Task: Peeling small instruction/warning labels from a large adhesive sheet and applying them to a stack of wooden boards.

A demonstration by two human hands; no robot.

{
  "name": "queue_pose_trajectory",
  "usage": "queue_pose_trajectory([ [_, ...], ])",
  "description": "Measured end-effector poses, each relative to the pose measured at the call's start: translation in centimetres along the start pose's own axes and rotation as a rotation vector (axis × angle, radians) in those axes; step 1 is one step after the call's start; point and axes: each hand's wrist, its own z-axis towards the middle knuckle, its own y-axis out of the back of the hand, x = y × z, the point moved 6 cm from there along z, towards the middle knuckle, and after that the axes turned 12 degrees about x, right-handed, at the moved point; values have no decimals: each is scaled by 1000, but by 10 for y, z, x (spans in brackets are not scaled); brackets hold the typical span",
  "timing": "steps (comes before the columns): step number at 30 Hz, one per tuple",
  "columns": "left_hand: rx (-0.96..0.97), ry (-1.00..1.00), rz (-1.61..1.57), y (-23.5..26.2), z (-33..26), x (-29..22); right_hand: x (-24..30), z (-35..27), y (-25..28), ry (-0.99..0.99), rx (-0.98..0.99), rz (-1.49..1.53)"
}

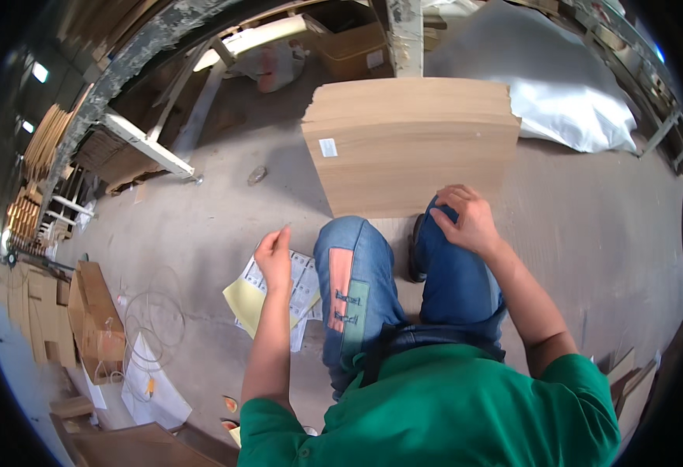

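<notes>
My left hand is raised beside my left knee, above some printed sheets and a yellow paper on the floor. Its fingertips are pinched together; whatever they may hold is too small to make out. Over my right knee, my right hand hangs loosely with the thumb apart from the bent fingers, and nothing shows in it. Just beyond my knees stands a wide brown box or board with wood-like grain, a ragged upper edge and a small white label. Neither hand touches it.
A silver sheet covers something at the back right. White metal rack legs stand at the back left. Cardboard pieces, a loop of thin strapping and a white sheet lie at the left.
</notes>
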Motion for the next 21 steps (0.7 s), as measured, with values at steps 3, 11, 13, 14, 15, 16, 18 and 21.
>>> queue_pose_trajectory([
  [3,-2,219,36,42,0,57,11,13,-13,32,23,34],
  [11,-47,548,25,63,5,225,13,35,-16,-18,48,-119],
  [13,-153,793,215,127,-75,326,12,40,-26,6,106,-111],
  [14,-307,858,154,124,-111,337,2,36,-29,2,136,-151],
  [15,-451,907,90,115,-133,336,-3,36,-22,-31,153,-197],
  [16,-606,889,169,118,-150,333,-9,37,-22,-53,172,-219],
  [18,-769,883,246,128,-158,326,-26,37,-22,-57,224,-280],
  [21,-771,913,524,183,-162,330,-35,53,-35,-34,295,-394],
])
